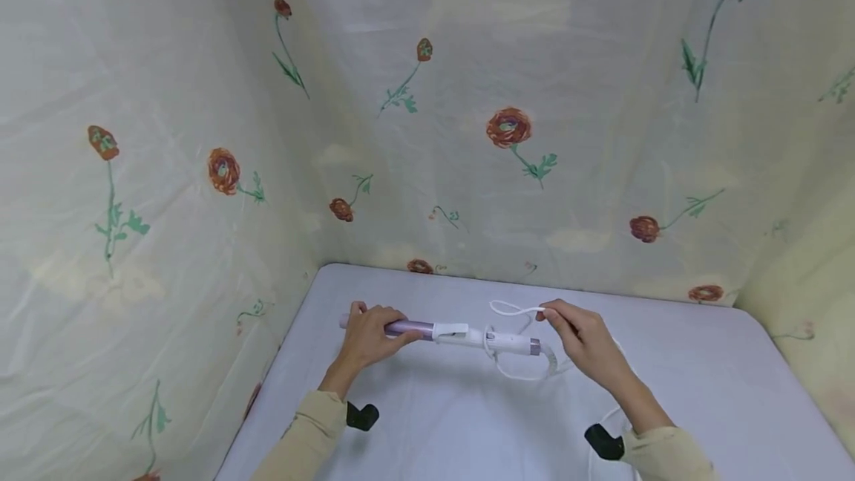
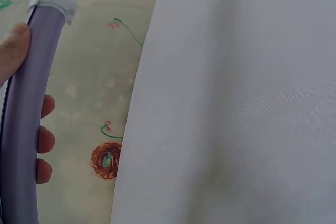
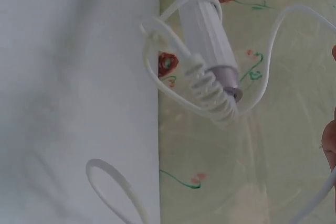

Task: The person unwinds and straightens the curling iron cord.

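Note:
A curling iron [image 1: 517, 344] with a purple barrel and a white handle is held up over the table, lying nearly level in the head view. My left hand [image 1: 369, 334] grips it by the barrel [image 2: 32, 98], thumb on one side and fingertips showing on the other. To the right, my right hand [image 1: 589, 341] pinches the white power cord [image 3: 269, 59] between thumb and fingertips, just off the handle's end. A turn of the cord goes around the handle [image 3: 206, 32]. Beside the handle's purple end cap hangs the ribbed cord sleeve [image 3: 207, 88].
Under both hands is a white table [image 1: 454, 421] with rounded far corners. Floral cloth [image 1: 581, 132] hangs behind it and along both sides. A further length of cord trails down past my right wrist. Dark pieces [image 1: 604, 442] stick out at both sleeve cuffs.

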`<state>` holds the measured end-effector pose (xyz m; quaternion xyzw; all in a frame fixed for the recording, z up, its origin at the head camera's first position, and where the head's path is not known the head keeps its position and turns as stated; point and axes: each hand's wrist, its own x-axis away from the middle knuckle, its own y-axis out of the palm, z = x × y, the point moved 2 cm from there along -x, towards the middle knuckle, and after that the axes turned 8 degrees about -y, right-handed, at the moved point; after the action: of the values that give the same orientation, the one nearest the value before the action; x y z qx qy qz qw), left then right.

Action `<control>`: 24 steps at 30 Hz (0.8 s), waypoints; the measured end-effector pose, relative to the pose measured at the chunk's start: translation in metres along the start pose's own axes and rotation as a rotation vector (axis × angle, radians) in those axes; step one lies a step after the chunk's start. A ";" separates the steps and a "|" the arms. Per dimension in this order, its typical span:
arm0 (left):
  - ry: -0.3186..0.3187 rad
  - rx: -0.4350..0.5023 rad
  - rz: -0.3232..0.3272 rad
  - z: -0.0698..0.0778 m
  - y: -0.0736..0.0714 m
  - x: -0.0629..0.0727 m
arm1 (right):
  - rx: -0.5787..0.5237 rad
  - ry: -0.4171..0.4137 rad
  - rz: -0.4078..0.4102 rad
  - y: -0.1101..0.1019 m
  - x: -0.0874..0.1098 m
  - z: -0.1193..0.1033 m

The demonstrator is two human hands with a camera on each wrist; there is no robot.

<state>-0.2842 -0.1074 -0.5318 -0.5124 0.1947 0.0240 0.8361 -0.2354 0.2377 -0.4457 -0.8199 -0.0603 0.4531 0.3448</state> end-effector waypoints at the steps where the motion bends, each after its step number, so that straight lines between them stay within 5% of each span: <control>1: 0.008 0.008 -0.006 0.000 0.000 0.000 | 0.011 0.018 0.008 0.000 0.000 0.004; 7: 0.059 0.087 -0.043 0.002 0.000 0.002 | 0.078 0.166 0.025 0.009 0.007 0.033; 14: 0.092 0.154 -0.080 0.005 -0.004 0.000 | 0.191 0.257 -0.105 0.025 0.021 0.055; 20: 0.033 0.202 -0.102 0.004 -0.005 -0.002 | 0.199 0.347 -0.282 0.039 0.033 0.056; 24: 0.005 0.234 -0.037 0.005 -0.007 -0.003 | 0.217 0.361 -0.323 0.051 0.048 0.046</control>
<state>-0.2838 -0.1055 -0.5226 -0.4146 0.1888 -0.0157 0.8901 -0.2551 0.2421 -0.5273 -0.8254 -0.0790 0.2421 0.5038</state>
